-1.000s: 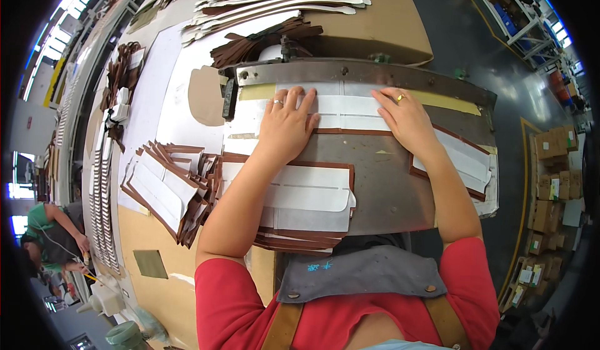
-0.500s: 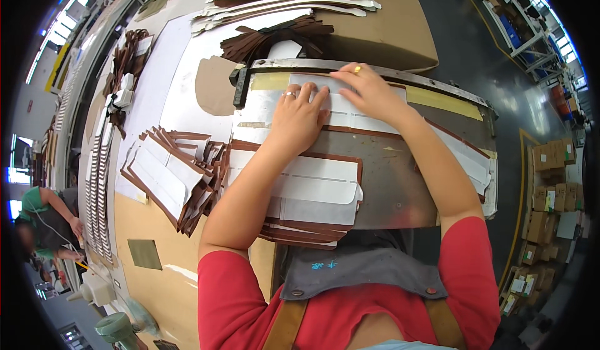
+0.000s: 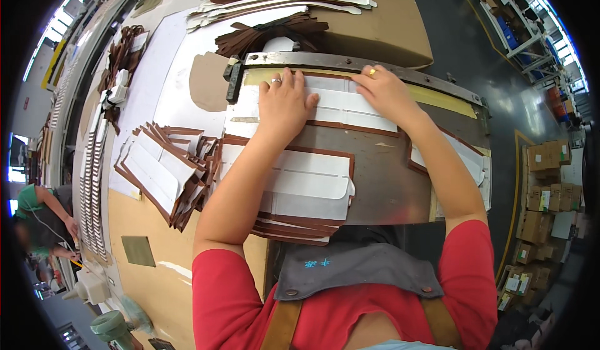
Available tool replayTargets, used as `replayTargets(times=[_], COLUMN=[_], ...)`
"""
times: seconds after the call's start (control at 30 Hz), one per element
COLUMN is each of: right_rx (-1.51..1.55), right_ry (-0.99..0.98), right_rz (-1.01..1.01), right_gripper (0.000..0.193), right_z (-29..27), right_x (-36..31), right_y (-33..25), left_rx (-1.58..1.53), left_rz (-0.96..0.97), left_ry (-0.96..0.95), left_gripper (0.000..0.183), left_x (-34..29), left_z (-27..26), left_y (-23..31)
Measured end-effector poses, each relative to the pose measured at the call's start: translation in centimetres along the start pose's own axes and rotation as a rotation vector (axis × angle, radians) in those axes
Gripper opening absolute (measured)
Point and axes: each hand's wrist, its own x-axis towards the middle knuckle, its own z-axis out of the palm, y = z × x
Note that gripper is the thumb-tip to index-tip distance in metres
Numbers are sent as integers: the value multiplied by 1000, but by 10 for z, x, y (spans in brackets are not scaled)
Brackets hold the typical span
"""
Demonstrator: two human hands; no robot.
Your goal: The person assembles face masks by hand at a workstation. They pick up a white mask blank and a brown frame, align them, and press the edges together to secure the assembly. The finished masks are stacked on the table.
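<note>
A flat white panel with brown edging (image 3: pixel 344 103) lies on the grey metal plate (image 3: pixel 390 187), along the straight bar at its far side. My left hand (image 3: pixel 284 106) rests on the panel's left end, fingers stretched out and slightly apart. At the panel's far edge, the bent fingers and thumb of my right hand (image 3: pixel 390 97) close on the brown edging; the exact grip is partly hidden. Closer to me is a stack of similar panels (image 3: pixel 309 184), partly under my left forearm. Another brown-edged panel (image 3: pixel 469 161) lies at the right, partly covered by my right forearm.
A metal bar (image 3: pixel 306 59) borders the plate's far side, with a dark block at its left end. Fanned brown-edged panels (image 3: pixel 156 175) lie to the left. Brown strips (image 3: pixel 275 32) and a cardboard box (image 3: pixel 387 22) are beyond. Another person works at far left.
My left hand has shifted left along the panel, and its fingers lie flatter. My right hand has moved right and slightly nearer along the far edge. The view has shifted a little.
</note>
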Motion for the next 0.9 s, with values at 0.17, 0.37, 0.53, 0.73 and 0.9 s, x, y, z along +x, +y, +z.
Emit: replayTargets(times=[0.17,0.37,0.53,0.73,0.9], right_rx=[-71,176,233,610,456], right_ry=[9,-123,-57,329,428], right_rz=[54,613,592,661,857], right_gripper=[20,21,23,8,8], right_z=[-23,-61,-33,-98,-164], right_x=[-42,-50,-66,-92,-230], right_y=[24,19,16,-13,36], left_rx=[-17,-32,-182,-387,-590], left_rz=[-24,-33,-54,-209,-139], left_ry=[-44,0,42,201,240], left_gripper=[53,51,44,35,28], left_x=[3,2,11,7,17], left_z=[-1,0,2,4,-5], left_y=[3,-3,-4,-38,-20])
